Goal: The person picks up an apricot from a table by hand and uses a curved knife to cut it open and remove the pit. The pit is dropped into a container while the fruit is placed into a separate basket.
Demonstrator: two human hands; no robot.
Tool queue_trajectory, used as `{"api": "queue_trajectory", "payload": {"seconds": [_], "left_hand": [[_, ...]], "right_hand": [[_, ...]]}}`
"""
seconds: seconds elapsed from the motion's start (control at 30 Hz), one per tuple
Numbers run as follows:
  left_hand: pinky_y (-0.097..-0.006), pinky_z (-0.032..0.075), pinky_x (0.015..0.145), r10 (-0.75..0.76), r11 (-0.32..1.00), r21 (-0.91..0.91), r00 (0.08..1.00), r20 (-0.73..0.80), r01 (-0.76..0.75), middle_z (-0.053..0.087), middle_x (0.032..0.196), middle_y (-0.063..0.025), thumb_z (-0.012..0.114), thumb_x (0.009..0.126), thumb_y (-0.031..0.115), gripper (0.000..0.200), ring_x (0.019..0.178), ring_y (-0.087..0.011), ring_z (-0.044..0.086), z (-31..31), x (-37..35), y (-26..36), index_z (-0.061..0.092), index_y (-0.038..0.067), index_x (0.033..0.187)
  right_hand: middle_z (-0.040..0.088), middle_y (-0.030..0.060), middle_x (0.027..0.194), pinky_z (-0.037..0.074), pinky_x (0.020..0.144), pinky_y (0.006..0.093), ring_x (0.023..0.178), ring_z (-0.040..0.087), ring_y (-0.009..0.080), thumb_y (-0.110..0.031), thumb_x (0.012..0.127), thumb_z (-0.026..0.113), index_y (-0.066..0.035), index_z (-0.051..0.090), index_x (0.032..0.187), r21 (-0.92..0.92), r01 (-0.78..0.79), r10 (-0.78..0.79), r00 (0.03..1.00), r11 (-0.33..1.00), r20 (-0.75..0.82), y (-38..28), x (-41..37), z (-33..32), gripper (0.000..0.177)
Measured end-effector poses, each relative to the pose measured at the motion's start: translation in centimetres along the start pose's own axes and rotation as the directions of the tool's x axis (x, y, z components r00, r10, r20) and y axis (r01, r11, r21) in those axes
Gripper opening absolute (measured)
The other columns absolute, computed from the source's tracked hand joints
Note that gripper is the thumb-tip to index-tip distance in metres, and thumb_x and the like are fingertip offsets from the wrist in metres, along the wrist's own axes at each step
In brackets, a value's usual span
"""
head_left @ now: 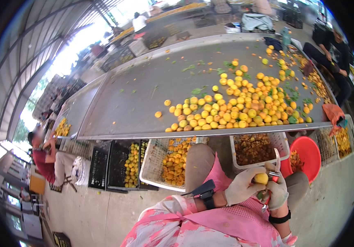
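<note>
My left hand (pixel 245 186), in a pale glove, pinches a yellow apricot (pixel 261 178) in front of my lap. Close beside it my gloved right hand (pixel 277 194) is closed around a small hand tool (pixel 274 173) with shiny metal and red parts. The metal end meets the side of the apricot. Its exact kind is hard to make out, since my fingers cover much of it. A bit of green leaf shows between the hands. Beyond them, a large heap of whole apricots (pixel 238 105) lies on the grey metal table (pixel 136 99).
Under the table edge stand a white basket (pixel 148 164) of split apricots, a white crate (pixel 286 146) of brown-orange pieces, a red bucket (pixel 310 158) and black crates (pixel 117 164). One person (pixel 45 158) sits at left, another (pixel 335 57) at far right. An orange cloth (pixel 333 115) hangs over the corner.
</note>
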State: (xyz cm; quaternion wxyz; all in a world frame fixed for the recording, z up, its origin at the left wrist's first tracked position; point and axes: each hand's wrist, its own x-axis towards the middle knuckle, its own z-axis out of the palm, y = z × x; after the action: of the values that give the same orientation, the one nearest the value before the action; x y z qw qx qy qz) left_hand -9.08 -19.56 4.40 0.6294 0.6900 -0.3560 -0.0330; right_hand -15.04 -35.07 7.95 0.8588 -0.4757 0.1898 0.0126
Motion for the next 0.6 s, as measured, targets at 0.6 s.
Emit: {"api": "queue_trajectory", "payload": {"seconds": [0.6], "left_hand": [[-0.0270,0.051,0.087,-0.364,0.832,-0.412,0.926,0.101,0.372,0.060,0.111,-0.0063,0.066,0.093,0.009,0.036,0.098,-0.0126,0.059,-0.5,0.4,1.3,0.051,0.002,0.124]], "right_hand": [[0.055,0.0040,0.066,0.042,0.038,0.0243,0.044,0.051,0.0116,-0.005,0.081,0.051,-0.005,0.046,0.138,-0.251,-0.092,0.065,0.992,0.964,-0.112,0.4,0.1,-2.3,0.057]]}}
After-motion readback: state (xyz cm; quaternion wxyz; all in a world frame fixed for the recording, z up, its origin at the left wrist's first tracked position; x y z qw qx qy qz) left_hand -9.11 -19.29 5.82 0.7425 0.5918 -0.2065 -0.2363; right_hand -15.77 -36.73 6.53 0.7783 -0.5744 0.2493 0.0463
